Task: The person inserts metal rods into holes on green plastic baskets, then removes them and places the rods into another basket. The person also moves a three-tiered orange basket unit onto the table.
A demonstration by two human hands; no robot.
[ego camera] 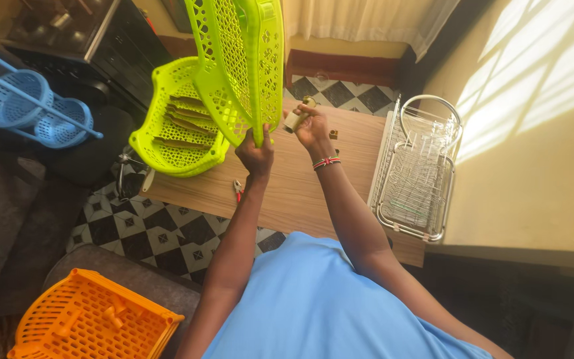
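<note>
My left hand (255, 154) grips the lower edge of a lime-green perforated plastic basket (240, 60) and holds it up, tilted on edge above the wooden table (300, 193). My right hand (311, 126), with a striped wristband, is closed around a small cylindrical tool with a brass-coloured tip (298, 116) just right of the basket. A second lime-green basket (174, 123) rests on the table's left end with brown strips lying inside it.
Small red-handled pliers (237, 190) lie on the table near my left forearm. A white wire dish rack (414, 173) stands on the right end. Blue tiered baskets (28, 100) stand at left, an orange basket (91, 319) on a couch below. Checkered floor surrounds the table.
</note>
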